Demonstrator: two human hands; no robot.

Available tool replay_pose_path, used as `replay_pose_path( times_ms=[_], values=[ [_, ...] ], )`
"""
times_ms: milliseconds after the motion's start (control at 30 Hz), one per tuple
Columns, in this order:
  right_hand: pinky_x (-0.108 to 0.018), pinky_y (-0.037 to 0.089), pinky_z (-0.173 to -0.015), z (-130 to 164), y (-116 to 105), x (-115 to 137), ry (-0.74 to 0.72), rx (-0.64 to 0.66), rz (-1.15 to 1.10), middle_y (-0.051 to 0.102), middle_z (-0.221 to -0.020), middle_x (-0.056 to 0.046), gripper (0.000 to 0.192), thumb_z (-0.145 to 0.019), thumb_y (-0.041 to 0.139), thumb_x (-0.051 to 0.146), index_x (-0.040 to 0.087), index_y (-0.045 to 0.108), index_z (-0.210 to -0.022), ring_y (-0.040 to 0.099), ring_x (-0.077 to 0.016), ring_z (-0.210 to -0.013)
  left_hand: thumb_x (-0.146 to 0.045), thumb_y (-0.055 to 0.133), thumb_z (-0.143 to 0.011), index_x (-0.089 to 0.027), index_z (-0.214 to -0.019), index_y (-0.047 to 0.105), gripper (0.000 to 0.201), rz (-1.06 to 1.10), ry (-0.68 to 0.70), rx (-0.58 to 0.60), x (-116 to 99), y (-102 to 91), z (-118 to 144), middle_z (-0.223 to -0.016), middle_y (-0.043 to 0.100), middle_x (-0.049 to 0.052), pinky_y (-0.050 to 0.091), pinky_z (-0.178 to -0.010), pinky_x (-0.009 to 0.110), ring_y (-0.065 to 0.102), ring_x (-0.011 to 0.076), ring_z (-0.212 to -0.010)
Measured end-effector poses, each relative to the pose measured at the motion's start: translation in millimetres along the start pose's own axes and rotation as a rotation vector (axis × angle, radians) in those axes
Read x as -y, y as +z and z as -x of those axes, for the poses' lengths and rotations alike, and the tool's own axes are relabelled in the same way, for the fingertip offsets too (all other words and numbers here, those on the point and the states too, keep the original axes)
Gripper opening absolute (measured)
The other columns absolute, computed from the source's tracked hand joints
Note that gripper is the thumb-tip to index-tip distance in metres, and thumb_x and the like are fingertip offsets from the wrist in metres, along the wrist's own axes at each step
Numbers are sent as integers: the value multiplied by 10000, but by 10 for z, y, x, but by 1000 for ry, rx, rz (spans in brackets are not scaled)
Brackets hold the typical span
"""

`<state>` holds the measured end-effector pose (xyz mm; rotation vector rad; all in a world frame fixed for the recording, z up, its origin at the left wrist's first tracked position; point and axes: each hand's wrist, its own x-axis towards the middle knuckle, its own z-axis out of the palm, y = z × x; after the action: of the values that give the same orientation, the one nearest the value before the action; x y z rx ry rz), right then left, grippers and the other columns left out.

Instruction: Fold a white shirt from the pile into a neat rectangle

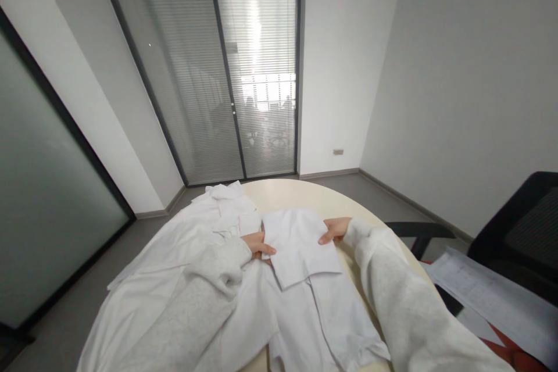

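Sleeves in pale grey fleece fill the near edge of the view, both arms reaching in toward the middle of the tabletop (305, 192).

Left hand (258, 244): fingers (267, 250) stretched out nearly flat, tips pressing the left edge of the folded white panel (300, 244). No pinch that I can see, more of a hold-down.

Right hand (335, 230): fingers (325, 239) lightly curled, tips on the panel's right edge. Whether the thumb is tucked under the cloth, cannot tell.

Panel is part of a white shirt (322, 308), folded back over itself, sitting about mid-tabletop. Rest of the shirt trails toward the near edge, hem bunched and close to hanging off.

Second white garment (174, 256) is spread over the left side, collar end rumpled toward the far-left edge, cloth draping over the left rim. It touches the shirt under the left wrist.

Risks, my read:
- Thin, slippery cloth with only fingertip contact, so the fold could skew if one hand slides before the other.
- Left sleeve rests on the overlapping cloth; dragging it could pull both garments and open the fold.
- Hem bunched at the near edge could tip over and tug the shirt toward the person.

Containers: none in view, nothing boxed or binned.

Right side of the tabletop: printed paper sheets (488, 290) over something red (501, 343). Black office chair (518, 226) beyond the right edge. Glass doors with blinds (218, 81) on the far wall.
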<state>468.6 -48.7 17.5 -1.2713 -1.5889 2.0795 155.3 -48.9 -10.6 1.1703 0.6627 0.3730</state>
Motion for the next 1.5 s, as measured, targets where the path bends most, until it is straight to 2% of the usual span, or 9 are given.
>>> replay_pose_path(
  times_ms=[133,333,567,800,900,1033,1167,1333,1500],
  values=[
    [-304,543,-578,0,-70,-24,56,-68,-64,691,-859,-145,453,-554,781,312,79,622,-908,660,-208,-660,-230,794,-534,-113,-934,658,439,11,-30,96,13,34,23,-893,676,106,507,-709,350,631,243,-835],
    [-319,509,-823,-309,64,-32,-188,-375,-364,663,-1009,-140,403,-760,593,485,125,612,-939,648,-198,-870,-237,773,-577,-113,-951,659,410,36,-70,133,-43,88,110,-915,676,118,513,-731,406,627,269,-870],
    [-336,476,-887,-474,153,-67,-196,-269,-497,671,-1000,-129,286,-756,604,272,104,604,-987,644,-204,-893,-233,824,-476,-168,-923,672,476,-9,-88,118,7,40,122,-921,688,49,461,-851,352,604,231,-944],
    [-336,511,-792,-426,224,-27,-361,-275,-499,700,-897,-96,271,-721,588,200,112,605,-976,664,-202,-779,-311,812,-519,-163,-967,663,494,-127,-59,292,20,11,140,-986,679,29,390,-950,357,563,231,-1035],
    [-330,517,-765,-416,248,-2,-387,-306,-552,705,-860,-81,245,-711,577,206,123,611,-939,663,-206,-768,-364,812,-511,-151,-987,639,549,-6,19,146,11,-10,52,-993,673,64,414,-921,368,575,247,-1017],
    [-297,529,-669,-485,294,79,-459,-510,-634,699,-711,-47,191,-701,575,248,151,616,-859,658,-195,-680,-370,762,-601,-99,-1004,595,514,204,226,-167,-104,15,-92,-999,654,144,445,-877,382,597,260,-972],
    [-256,520,-593,-611,310,196,-586,-670,-688,684,-667,-18,163,-687,585,221,170,613,-839,641,-170,-632,-278,739,-619,-122,-1117,531,562,213,479,-320,-227,35,-127,-1096,618,127,446,-868,356,580,252,-1000],
    [-244,494,-517,-686,199,192,-435,-706,-568,660,-618,-33,85,-722,568,216,149,595,-767,609,-154,-554,-266,760,-565,-130,-1133,523,631,32,390,-392,-137,-45,-145,-1151,591,116,440,-856,346,541,271,-1053],
    [-253,516,-609,-535,142,158,-435,-609,-382,694,-838,-75,214,-685,653,216,140,604,-878,639,-163,-682,-219,775,-507,-126,-1121,532,667,-31,347,-382,-105,-68,-135,-1134,597,114,452,-811,349,537,287,-1048]
  ],
)
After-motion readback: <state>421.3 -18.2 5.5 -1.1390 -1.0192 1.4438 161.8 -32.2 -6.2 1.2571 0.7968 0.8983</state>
